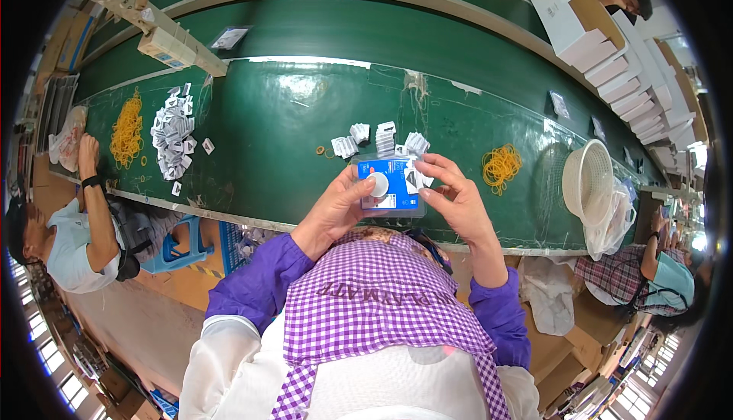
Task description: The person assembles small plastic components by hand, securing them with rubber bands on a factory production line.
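Note:
A clear plastic blister pack with a blue card and a white round piece is in front of my body, at the table's near edge. My left hand grips its left side, the thumb pressed on the front. At the pack's right edge is a small white card with dark marks. My right hand has its thumb and fingertips around this card, curled. Just beyond the pack, small stacks of white cards stand on the green table.
Yellow rubber bands lie to the right, near a white plastic basket. A heap of white cards and more rubber bands are at left. White boxes line the far right. A person sits at left, another at right.

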Demonstrator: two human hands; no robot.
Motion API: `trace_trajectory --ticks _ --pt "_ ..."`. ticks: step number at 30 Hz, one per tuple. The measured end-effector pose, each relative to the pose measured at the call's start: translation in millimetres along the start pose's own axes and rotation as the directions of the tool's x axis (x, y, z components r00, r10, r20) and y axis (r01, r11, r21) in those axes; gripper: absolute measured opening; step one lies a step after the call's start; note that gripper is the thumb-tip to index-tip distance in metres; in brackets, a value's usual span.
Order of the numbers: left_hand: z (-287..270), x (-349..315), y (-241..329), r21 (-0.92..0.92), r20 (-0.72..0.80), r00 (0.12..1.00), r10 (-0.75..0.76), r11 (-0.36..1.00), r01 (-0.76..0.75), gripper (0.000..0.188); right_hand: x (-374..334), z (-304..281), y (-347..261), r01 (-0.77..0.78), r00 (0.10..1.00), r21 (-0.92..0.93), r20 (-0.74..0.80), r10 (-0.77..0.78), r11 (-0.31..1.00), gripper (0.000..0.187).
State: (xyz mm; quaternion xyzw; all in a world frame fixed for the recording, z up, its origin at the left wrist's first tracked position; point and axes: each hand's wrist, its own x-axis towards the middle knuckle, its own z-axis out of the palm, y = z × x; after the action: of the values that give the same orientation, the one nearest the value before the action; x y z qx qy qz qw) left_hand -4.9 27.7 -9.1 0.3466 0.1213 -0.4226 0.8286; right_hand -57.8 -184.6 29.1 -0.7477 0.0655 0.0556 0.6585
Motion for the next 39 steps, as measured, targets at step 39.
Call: trace_trajectory --ticks 39 --pt "17.1 -11.1 2.5 0.009 -0.014 0.999 0.032 0.999 -0.032 0.055 -5.8 -9.5 -19.2 -0.050 0.960 0.097 0.279 0.021 0.994 0.095"
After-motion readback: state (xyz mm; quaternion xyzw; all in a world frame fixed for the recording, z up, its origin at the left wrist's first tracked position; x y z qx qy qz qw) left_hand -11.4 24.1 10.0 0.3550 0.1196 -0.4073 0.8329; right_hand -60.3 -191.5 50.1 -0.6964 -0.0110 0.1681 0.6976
